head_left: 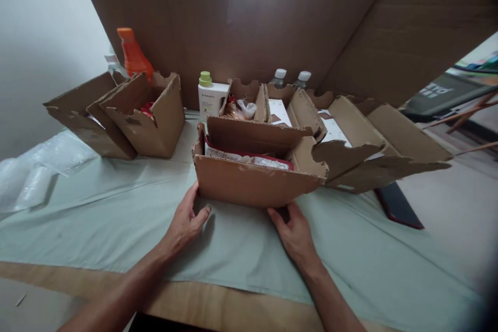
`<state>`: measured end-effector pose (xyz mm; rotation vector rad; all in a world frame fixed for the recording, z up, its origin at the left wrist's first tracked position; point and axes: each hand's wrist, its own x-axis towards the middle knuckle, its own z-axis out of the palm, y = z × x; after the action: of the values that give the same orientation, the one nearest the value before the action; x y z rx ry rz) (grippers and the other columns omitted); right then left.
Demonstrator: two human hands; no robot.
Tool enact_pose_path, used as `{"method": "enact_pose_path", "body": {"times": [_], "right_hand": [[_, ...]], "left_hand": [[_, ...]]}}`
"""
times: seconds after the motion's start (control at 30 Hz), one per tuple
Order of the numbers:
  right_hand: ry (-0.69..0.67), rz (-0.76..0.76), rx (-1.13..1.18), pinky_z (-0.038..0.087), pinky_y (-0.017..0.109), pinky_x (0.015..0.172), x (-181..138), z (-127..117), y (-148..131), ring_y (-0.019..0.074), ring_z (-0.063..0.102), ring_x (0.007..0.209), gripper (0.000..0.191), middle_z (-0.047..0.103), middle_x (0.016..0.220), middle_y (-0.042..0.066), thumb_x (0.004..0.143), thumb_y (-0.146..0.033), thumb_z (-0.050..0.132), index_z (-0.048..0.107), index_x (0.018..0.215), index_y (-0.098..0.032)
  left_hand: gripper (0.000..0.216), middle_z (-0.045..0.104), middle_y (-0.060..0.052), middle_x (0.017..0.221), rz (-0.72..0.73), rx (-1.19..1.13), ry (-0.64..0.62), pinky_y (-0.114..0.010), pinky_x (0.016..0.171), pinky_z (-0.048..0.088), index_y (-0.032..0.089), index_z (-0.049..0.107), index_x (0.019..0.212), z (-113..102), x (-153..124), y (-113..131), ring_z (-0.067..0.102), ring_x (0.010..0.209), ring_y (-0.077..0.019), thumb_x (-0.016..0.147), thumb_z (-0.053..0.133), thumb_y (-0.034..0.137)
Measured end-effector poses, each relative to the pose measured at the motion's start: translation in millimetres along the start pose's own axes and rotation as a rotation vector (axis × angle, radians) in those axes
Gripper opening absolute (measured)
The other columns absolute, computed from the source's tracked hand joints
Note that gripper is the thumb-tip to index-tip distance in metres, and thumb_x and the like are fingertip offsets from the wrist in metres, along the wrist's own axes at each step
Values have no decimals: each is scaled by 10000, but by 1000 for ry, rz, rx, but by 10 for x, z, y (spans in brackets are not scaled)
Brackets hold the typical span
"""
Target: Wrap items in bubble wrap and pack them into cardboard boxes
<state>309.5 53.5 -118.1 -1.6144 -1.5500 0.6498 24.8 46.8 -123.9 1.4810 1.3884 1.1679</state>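
Observation:
An open-topped cardboard box (252,184) sits in front of me on the cloth, long side toward me. Inside lies a red and white patterned package (249,160), partly hidden by the front wall. My left hand (188,222) holds the box's lower left corner, fingers against the side and thumb apart in front. At the lower right of the front wall, my right hand (292,231) grips the bottom edge; some of its fingertips are hidden under or behind the box.
More cardboard boxes stand left (165,124) and right (354,150). Behind are an orange bottle (134,54), a white bottle with green cap (212,96), a box with bagged items (245,109) and two clear bottles. Bubble wrap (46,166) lies left; a tall cardboard panel (249,21) stands behind.

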Motion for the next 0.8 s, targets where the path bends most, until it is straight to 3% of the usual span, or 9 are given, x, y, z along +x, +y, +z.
{"method": "enact_pose_path", "body": {"times": [0.23, 0.4, 0.67, 0.8], "right_hand": [[15, -55, -130, 546, 411, 818, -75, 51, 37, 269, 663, 891, 347, 713, 962, 102, 897, -498, 586, 605, 1057, -191], [87, -110, -203, 541, 422, 793, -97, 77, 94, 292, 664, 919, 375, 702, 994, 121, 916, -521, 562, 616, 1075, -186], [64, -116, -330, 504, 459, 713, -226, 124, 174, 275, 603, 714, 485, 642, 975, 136, 883, -592, 568, 619, 1093, -158], [50, -147, -265, 469, 436, 625, -302, 111, 266, 259, 558, 622, 525, 632, 928, 118, 880, -538, 603, 592, 1238, -155]], "left_hand": [[637, 558, -175, 1521, 0, 7, 62, -546, 1223, 351, 178, 499, 1512, -19, -110, -63, 521, 1417, -323, 894, 597, 301], [735, 499, -171, 1584, 48, 4, -2, -573, 1250, 320, 186, 444, 1563, -31, -37, -115, 455, 1486, -335, 853, 619, 263], [958, 311, -167, 1697, 143, 108, -131, -556, 1301, 220, 136, 255, 1635, -108, 102, -87, 297, 1570, -356, 773, 657, 257], [934, 336, -213, 1674, 100, 124, -116, -565, 1289, 261, 93, 263, 1622, -97, 90, -70, 335, 1551, -362, 792, 654, 270]]}}
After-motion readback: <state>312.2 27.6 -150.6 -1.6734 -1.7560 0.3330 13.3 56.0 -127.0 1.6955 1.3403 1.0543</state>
